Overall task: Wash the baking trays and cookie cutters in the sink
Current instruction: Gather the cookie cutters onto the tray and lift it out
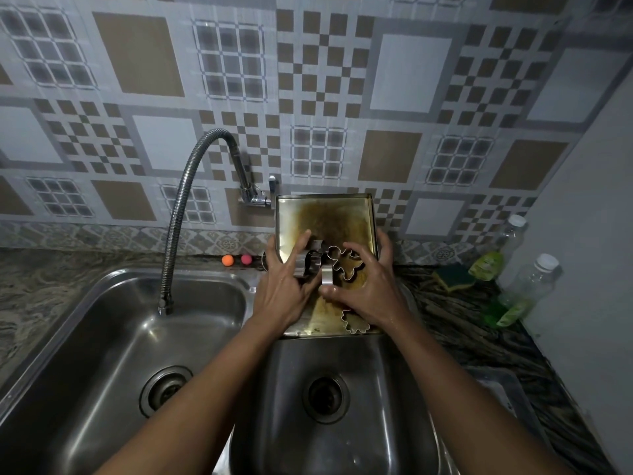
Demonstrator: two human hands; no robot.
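Observation:
A square metal baking tray (325, 209), stained brown, leans tilted over the far end of the right sink basin (342, 371). Several metal cookie cutters (342, 264) lie on it. My left hand (286, 286) grips a round cutter (306, 264) at the tray's left side. My right hand (370, 289) pinches an upright cutter (327, 275) with its thumb, and its fingers curl over a gingerbread-shaped cutter, reaching the tray's right rim. A flower-shaped cutter (356, 323) sits at the tray's near edge, below my right wrist.
A flexible steel faucet (178, 217) hangs over the left basin (120, 337). A green sponge (452, 277) and two plastic bottles (527, 289) of green liquid stand on the dark counter at the right. Orange and pink balls (236, 259) sit behind the sink.

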